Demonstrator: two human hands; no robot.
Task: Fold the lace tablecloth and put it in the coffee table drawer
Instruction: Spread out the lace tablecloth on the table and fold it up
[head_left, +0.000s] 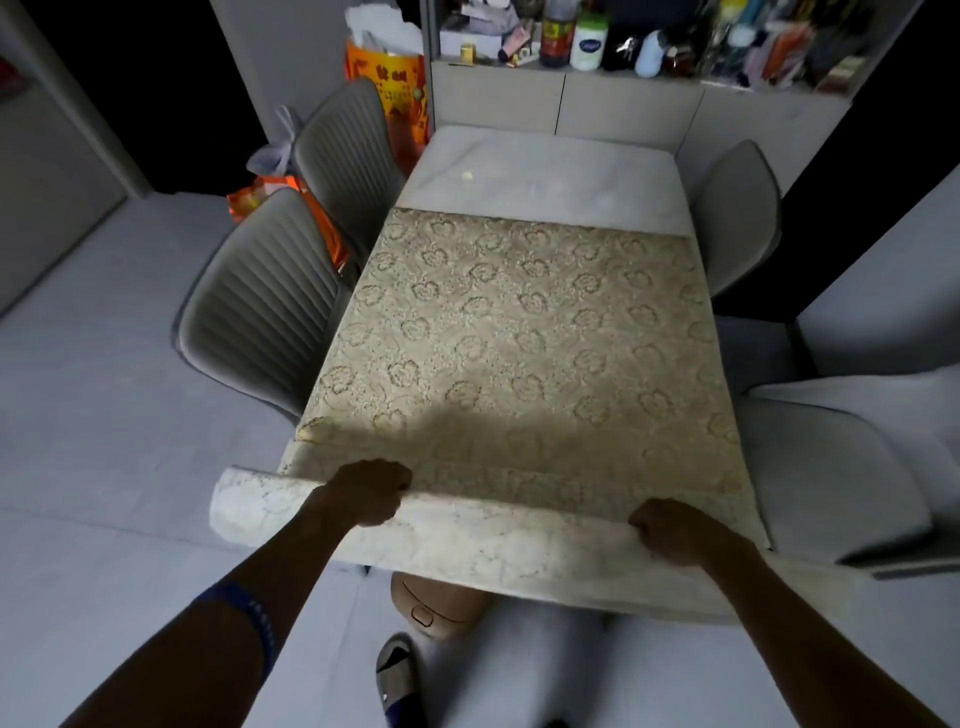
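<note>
A cream lace tablecloth with a floral pattern lies over most of a pale dining table; the far strip of the tabletop is bare. The cloth's near edge is lifted off the table's front and curls over toward me. My left hand grips that raised edge left of centre, fingers curled over the lace. My right hand grips the same edge near the right corner. The cloth's left end sticks out past the table's corner. No coffee table or drawer is in view.
Two grey ribbed chairs stand along the table's left side, two grey chairs on the right. Behind the table a low cabinet carries several bottles. Orange bags sit at the back left. My foot is under the near edge.
</note>
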